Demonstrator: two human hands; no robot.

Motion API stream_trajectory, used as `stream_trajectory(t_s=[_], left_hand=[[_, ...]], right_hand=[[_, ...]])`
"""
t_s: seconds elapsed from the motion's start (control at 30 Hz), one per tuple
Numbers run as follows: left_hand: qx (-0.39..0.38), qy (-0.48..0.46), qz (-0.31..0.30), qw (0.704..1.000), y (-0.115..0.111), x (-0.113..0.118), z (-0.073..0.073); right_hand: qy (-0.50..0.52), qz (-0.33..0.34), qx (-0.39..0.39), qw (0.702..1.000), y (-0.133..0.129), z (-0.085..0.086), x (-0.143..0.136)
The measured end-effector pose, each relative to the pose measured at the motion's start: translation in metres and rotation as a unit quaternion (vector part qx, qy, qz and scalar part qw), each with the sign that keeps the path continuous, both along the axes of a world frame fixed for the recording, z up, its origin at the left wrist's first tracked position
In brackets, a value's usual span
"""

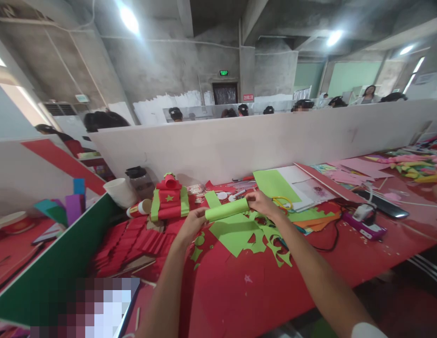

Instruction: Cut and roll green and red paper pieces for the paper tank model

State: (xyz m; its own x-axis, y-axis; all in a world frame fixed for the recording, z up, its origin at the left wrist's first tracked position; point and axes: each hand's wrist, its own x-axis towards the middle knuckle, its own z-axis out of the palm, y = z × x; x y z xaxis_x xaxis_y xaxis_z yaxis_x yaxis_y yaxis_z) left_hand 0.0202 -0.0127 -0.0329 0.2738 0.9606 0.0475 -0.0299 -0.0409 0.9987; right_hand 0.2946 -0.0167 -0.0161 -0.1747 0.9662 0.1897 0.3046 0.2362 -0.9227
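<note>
Between my two hands is a rolled tube of light green paper (226,211), held by its ends above the red table. My left hand (194,225) closes on the tube's left end, and my right hand (262,203) pinches its right end. Under it lie a green paper sheet (232,234) with cut-out edges and curly green scraps (279,249). Left of my hands stands a red and green paper model (169,199) with a gold star. Folded red paper strips (134,244) are heaped in front of the model.
A white partition (239,145) runs along the table's back, with several people's heads beyond it. At left are a paper roll (120,192), a dark-lidded jar (136,178) and a green divider (56,272). Yellow-handled scissors (283,203) and a purple power strip (364,227) lie at right.
</note>
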Motion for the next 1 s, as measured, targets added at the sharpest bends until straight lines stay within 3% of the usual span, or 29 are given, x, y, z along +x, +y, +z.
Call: stream_trajectory(t_s=[0.23,0.43,0.67,0.8,1.0], left_hand=[[-0.040,-0.036,-0.002,0.999,0.000,0.000,0.001],[-0.022,-0.032,0.002,0.999,-0.002,0.001,0.002],[0.058,-0.122,0.022,0.991,0.004,0.003,0.000],[0.090,-0.167,0.037,0.981,0.009,0.003,-0.007],[0.152,-0.104,0.040,0.982,0.006,-0.002,-0.003]], right_hand=[[0.051,0.019,-0.043,0.998,0.003,-0.006,0.000],[0.068,0.028,-0.021,0.997,0.005,-0.007,0.001],[0.119,0.030,0.003,0.992,0.007,-0.009,-0.004],[0.152,0.043,-0.040,0.987,0.006,-0.012,-0.008],[0.158,0.036,-0.036,0.986,0.006,-0.011,-0.011]])
